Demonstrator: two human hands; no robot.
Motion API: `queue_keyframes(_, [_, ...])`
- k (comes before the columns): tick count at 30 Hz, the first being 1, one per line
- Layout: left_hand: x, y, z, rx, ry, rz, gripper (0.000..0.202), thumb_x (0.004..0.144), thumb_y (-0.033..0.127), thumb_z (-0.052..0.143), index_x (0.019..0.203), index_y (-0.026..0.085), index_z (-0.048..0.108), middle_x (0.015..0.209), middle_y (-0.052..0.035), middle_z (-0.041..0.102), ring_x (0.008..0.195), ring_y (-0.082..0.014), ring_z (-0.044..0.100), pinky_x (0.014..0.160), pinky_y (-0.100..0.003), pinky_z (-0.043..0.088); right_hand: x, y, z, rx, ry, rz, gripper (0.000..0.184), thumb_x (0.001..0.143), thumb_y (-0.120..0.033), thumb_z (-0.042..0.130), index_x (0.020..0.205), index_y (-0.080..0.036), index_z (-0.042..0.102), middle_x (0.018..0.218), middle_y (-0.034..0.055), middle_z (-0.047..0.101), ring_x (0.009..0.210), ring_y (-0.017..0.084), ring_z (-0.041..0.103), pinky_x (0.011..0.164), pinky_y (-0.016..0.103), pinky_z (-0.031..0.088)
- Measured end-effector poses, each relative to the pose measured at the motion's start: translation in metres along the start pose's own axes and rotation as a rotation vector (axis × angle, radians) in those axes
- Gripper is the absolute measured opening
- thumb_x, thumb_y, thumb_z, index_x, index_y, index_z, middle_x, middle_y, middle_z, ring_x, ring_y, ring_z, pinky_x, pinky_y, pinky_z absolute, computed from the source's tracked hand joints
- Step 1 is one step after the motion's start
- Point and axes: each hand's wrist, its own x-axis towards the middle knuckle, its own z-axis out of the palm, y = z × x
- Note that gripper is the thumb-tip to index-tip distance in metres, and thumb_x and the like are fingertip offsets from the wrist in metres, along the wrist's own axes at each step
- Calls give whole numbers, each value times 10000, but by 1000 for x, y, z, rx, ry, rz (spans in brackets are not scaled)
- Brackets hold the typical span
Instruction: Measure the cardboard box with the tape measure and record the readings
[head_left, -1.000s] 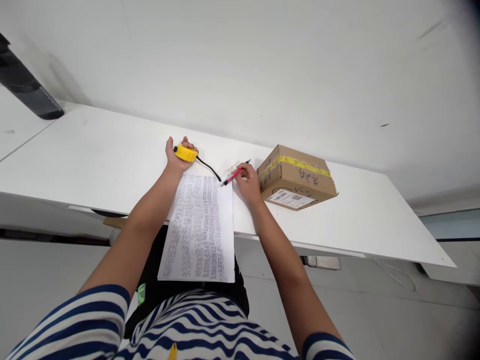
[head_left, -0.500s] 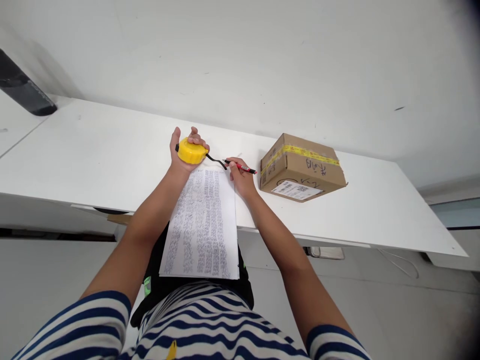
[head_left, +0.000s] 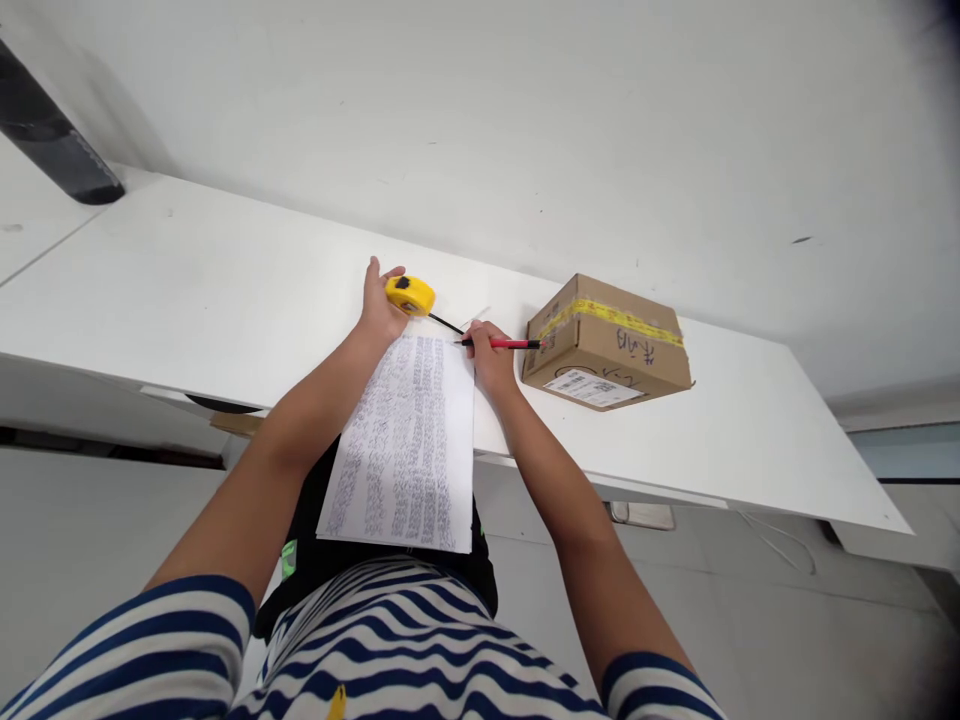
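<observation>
The right hand (head_left: 491,362) pinched a red and black pen (head_left: 514,344) between its thumb and fingers. The pen had swung round since the first look, and its thin tip now pointed left, near the top edge of the paper stack (head_left: 397,455). That seemed to put it the right way round for writing, but I could not tell if it touched the page.

The left hand (head_left: 381,305) held a yellow tape measure (head_left: 412,297) in its palm, with the thumb sticking up. The tape measure had rolled over a bit, so its black button showed. Its black strap (head_left: 447,323) reached toward the right hand.

The papers, full of rows of writing, lay partly on the white table (head_left: 225,290) and hung over its near edge. A brown box (head_left: 637,358) with yellow tape sat just right of the right hand.
</observation>
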Motion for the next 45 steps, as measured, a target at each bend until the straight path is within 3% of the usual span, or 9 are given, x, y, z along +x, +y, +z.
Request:
queue_keyframes(2, [3, -5, 1, 117, -1, 84, 478, 859, 710, 652, 800, 248, 541, 637, 8, 586, 653, -148, 651, 639, -279, 526, -1, -3, 0, -85, -25, -12, 466, 933, -642, 536, 746, -229, 643, 605, -29, 519, 634, 158, 498, 640, 305, 392])
queue_keyframes(6, [0, -16, 6, 301, -73, 186, 333, 886, 515, 721, 803, 230, 571, 716, -3, 648, 646, -118, 611, 631, -258, 507, 1, -3, 0, -204, -80, -60, 427, 937, -586, 521, 748, -229, 661, 665, -13, 591, 718, 172, 552, 703, 309, 415])
queue_keyframes(14, [-15, -20, 15, 549, -110, 281, 189, 933, 295, 658, 779, 216, 584, 715, 7, 659, 625, -106, 586, 634, -243, 516, 4, 1, 1, -182, -128, -39, 382, 931, -529, 516, 762, -226, 675, 645, -20, 571, 690, 168, 526, 677, 307, 398])
queue_keyframes(29, [-21, -17, 16, 616, -117, 306, 216, 960, 285, 626, 765, 218, 564, 731, 2, 668, 639, -109, 605, 636, -241, 515, 3, -3, 6, -166, -105, 5, 339, 893, -488, 538, 709, -226, 649, 616, -26, 501, 657, 163, 465, 655, 315, 358])
queue_keyframes(45, [-18, -19, 14, 620, -132, 304, 227, 949, 344, 650, 775, 219, 574, 751, -8, 668, 671, -123, 603, 660, -251, 517, 2, -5, 6, -184, -91, 11, 331, 903, -455, 524, 700, -221, 640, 619, -26, 520, 665, 161, 485, 668, 312, 381])
